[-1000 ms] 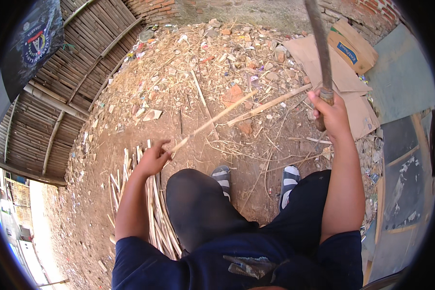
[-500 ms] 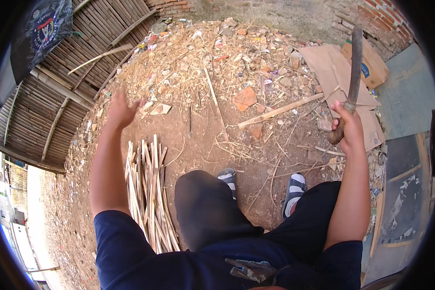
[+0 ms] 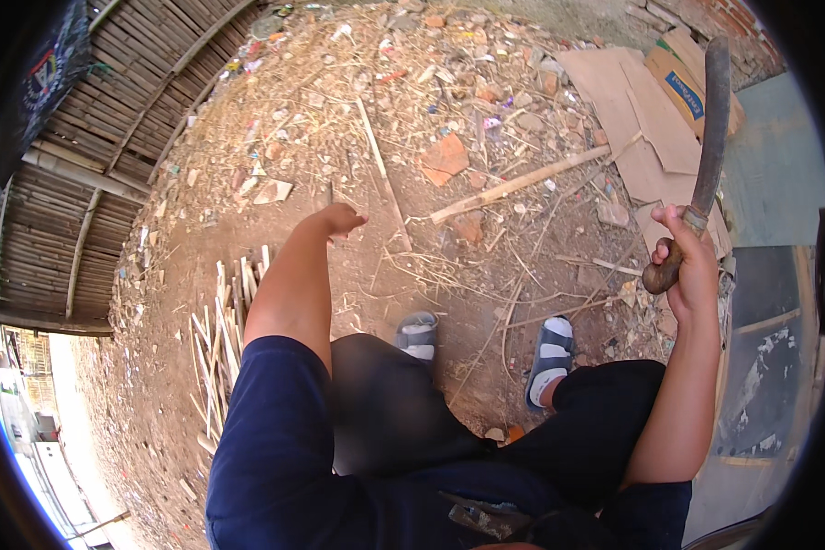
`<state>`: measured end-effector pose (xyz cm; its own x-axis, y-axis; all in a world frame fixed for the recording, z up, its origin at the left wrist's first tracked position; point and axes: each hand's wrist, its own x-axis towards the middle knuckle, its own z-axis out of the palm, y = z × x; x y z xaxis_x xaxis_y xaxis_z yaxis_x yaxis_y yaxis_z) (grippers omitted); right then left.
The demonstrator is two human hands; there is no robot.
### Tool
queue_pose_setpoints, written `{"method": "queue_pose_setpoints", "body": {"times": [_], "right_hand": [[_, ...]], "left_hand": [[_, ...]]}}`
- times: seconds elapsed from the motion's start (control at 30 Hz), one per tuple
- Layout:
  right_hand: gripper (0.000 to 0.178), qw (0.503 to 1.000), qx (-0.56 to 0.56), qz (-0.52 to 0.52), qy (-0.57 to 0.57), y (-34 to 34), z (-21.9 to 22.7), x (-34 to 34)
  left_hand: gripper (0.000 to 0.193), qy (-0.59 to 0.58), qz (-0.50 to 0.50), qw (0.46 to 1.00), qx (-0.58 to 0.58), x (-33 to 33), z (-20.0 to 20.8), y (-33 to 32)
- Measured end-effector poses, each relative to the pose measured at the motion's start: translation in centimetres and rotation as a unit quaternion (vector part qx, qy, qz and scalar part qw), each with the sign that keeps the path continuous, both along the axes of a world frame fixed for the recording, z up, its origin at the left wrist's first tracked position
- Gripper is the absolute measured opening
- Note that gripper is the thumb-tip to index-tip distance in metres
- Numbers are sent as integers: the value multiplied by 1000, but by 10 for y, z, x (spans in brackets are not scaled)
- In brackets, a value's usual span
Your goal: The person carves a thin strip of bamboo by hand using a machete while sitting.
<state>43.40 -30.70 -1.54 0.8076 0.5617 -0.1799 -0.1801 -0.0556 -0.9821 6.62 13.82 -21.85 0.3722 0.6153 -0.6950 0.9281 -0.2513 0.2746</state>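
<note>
Near edge of the dirt ground: my knees are bent, feet apart in grey sandals. Toward the left edge, a bundle of split-wood strips lies beside my left arm, partly hidden by it. Toward the right edge, my right hand grips the wooden handle of a machete, its curved blade raised and pointing away. My left hand is extended over mid-ground, near a thin dark rod; fingers partly hidden, so I cannot tell whether it is open or closed. Beyond: a narrow lath, a brick fragment, a longer stick. Far right corner: flattened cardboard, a cardboard box. Far left edge: bamboo-slat wall.
</note>
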Motion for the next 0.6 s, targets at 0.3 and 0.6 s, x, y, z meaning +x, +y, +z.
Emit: {"method": "queue_pose_setpoints", "body": {"times": [0.3,0.6], "right_hand": [[27,994,-96,5,-46,-29,-27,28],[25,991,-124,-4,-52,-40,-45,45]], "left_hand": [[66,48,-55,997,1,54,-101,2],[68,39,81,982,167,68,-183,-73]]}}
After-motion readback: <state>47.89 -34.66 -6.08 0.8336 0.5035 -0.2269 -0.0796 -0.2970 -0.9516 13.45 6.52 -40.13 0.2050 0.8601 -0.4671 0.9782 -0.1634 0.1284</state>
